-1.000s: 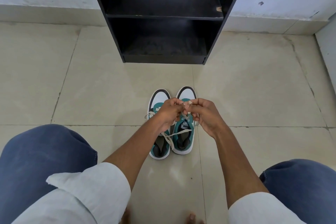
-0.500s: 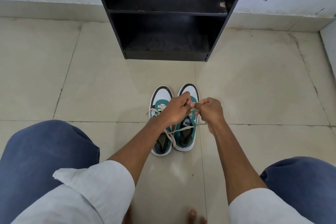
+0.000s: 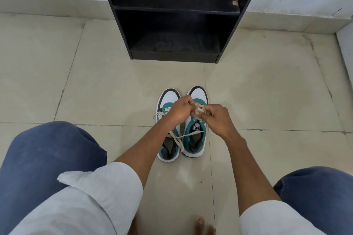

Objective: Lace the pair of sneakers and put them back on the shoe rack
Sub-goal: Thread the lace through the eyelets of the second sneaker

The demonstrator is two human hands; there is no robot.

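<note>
Both sneakers [image 3: 181, 126] stand side by side on the tiled floor [image 3: 95, 86], before the black shoe rack [image 3: 175, 11]. Left hand [image 3: 179, 109] and right hand [image 3: 214, 118] each pinch the cream lace [image 3: 199, 109] above the right sneaker, hiding its eyelets.

A single head-worn wide-angle view looks steeply down and forward from above a seated person's knees [image 3: 47, 158]. The tiled floor [image 3: 95, 86] fills the middle, close below. A dark shoe rack [image 3: 175, 11] against the far wall is cut off by the top edge
</note>
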